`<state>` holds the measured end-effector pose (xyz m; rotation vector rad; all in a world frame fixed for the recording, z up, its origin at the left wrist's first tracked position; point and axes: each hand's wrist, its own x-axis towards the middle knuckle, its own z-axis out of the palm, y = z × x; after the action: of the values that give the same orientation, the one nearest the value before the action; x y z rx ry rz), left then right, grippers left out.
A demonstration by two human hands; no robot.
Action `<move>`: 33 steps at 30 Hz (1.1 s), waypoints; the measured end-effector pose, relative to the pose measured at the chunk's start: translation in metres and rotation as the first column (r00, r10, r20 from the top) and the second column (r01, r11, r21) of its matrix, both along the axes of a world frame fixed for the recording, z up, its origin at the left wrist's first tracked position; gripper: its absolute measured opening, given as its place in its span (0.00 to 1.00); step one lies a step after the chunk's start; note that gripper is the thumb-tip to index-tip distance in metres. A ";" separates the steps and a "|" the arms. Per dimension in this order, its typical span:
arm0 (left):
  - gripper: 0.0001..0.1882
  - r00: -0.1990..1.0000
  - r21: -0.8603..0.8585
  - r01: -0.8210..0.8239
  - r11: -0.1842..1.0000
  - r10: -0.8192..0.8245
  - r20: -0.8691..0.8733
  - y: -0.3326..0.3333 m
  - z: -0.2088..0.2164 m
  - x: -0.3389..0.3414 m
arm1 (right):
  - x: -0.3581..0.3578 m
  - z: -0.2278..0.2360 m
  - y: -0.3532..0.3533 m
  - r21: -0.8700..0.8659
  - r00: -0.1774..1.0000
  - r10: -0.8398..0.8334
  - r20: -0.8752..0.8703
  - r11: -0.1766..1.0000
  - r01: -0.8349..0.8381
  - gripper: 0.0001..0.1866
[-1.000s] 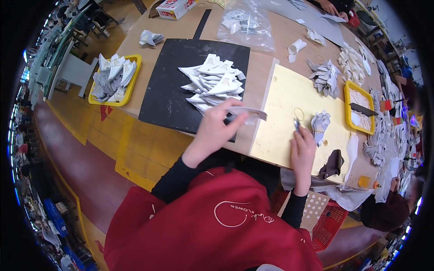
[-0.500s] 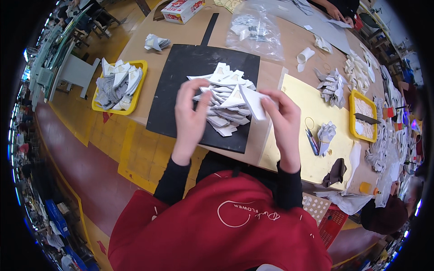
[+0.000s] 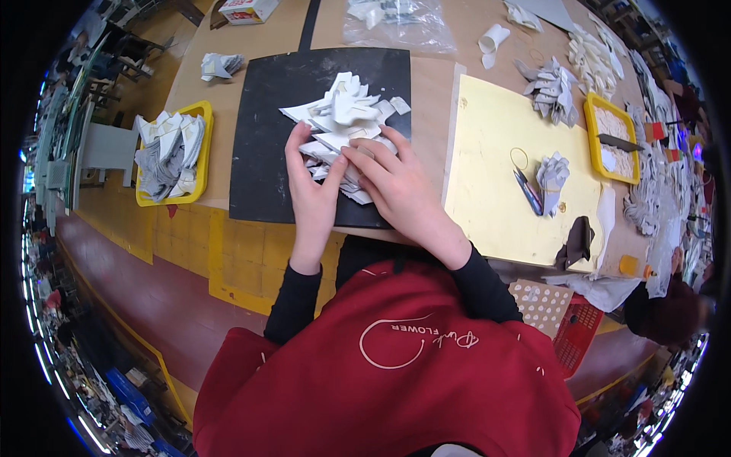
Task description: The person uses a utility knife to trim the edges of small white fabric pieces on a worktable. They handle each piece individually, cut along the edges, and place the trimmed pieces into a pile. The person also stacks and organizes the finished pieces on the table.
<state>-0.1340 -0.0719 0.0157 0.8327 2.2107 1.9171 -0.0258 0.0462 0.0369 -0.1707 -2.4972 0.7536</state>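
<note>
One bare left hand (image 3: pixel 311 186) is resting at the loose pile of flat, white cut pieces (image 3: pixel 352 107), its thumb and fingers spread; the pile is lying on a black rectangular mat (image 3: pixel 263 152). The bare right hand (image 3: pixel 411 186) is curling over the pieces; whether its fingers are pinching one, I cannot tell. White lettering (image 3: pixel 415 329) is showing on a dark-red cloth apron (image 3: pixel 457 404).

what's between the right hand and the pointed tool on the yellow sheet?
Head view: from the right hand, brown tabletop, then bare yellow sheet up to the pointed tool.
</note>
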 end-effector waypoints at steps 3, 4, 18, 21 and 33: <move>0.26 0.897 -0.367 0.157 0.917 -0.288 -0.336 -0.006 0.030 -0.016 | 0.004 0.001 0.006 -0.016 0.999 -0.002 -0.035 1.000 0.001 0.24; 0.24 0.832 -0.478 0.200 0.855 -0.406 -0.378 -0.009 0.034 -0.019 | 0.003 0.004 0.004 -0.115 0.994 -0.090 -0.066 0.990 0.082 0.24; 0.30 0.968 -0.335 0.153 0.930 -0.209 -0.137 -0.024 0.038 0.001 | 0.021 0.000 -0.005 -0.419 0.998 -0.015 -0.059 0.908 -0.011 0.33; 0.27 0.910 -0.459 0.180 0.870 -0.325 -0.258 -0.025 0.037 -0.008 | 0.015 -0.004 -0.013 -0.499 0.979 -0.200 -0.036 0.852 0.156 0.31; 0.10 0.873 -0.414 0.253 0.875 -0.390 -0.291 0.007 0.025 0.013 | 0.036 -0.010 0.027 -0.839 0.954 -0.279 0.110 0.489 0.240 0.30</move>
<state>-0.1208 -0.0647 0.0410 1.4766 2.3141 1.2183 0.0105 0.0732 0.0264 -0.8510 -1.7550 1.7576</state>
